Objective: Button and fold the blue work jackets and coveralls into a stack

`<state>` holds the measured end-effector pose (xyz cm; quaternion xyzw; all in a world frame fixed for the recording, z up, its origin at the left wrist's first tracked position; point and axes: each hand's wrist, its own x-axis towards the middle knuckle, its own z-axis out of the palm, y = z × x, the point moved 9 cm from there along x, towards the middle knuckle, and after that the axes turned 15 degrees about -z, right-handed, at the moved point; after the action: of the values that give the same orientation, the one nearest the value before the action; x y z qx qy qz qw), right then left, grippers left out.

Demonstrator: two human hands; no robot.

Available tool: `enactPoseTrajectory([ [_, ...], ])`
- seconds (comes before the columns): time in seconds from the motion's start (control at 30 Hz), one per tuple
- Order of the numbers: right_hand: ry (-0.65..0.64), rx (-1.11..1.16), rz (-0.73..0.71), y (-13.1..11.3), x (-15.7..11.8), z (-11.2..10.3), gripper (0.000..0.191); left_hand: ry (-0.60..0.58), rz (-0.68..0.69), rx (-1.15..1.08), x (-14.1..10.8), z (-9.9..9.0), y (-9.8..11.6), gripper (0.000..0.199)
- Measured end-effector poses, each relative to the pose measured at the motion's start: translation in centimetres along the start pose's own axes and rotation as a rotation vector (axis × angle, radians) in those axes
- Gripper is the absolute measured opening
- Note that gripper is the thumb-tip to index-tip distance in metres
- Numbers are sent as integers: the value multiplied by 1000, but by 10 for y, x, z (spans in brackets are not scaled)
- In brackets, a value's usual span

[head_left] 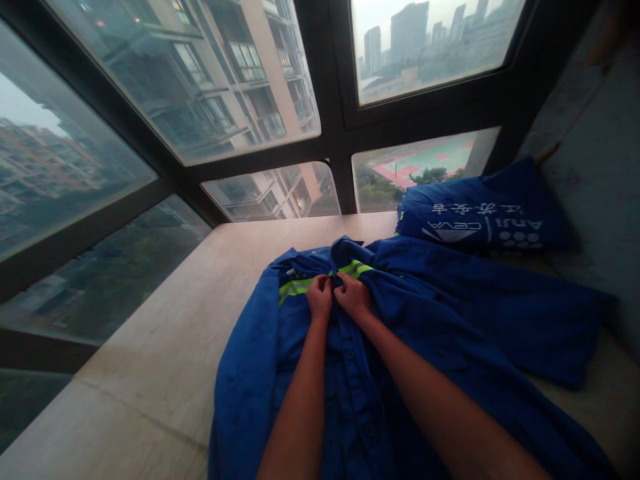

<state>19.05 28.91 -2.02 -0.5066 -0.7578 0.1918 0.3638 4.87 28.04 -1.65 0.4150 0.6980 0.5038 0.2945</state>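
A blue work jacket [430, 320] with yellow-green reflective stripes lies spread out, front side up, its collar toward the window. My left hand [320, 295] pinches the front edge of the jacket at the upper chest, close to the stripe. Right beside it, my right hand [352, 295] is closed on the opposite front edge. The fingertips of both hands nearly meet at the placket, and whatever small part lies between them is hidden. Lower on the placket a button [349, 355] shows.
A folded blue garment [480, 210] with white lettering rests at the back right, against the wall [595, 160]. The pale stone sill [165, 333] runs under the jacket. Dark-framed windows [340, 133] border the sill at the back and left.
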Motion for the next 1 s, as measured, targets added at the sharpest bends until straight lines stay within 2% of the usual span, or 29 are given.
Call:
enactPoseTrajectory([
  [0.47,-59,-85,-7,-5,-1,2,46,-24,66,57,-5,1,11,9],
  [0.73,-93,-95,-79,-16,-2,0,49,-10,42,50,-4,3,5,11],
  [1.0,-107,-88,-75,-16,-3,0,51,-14,7,27,0,2,1,9],
])
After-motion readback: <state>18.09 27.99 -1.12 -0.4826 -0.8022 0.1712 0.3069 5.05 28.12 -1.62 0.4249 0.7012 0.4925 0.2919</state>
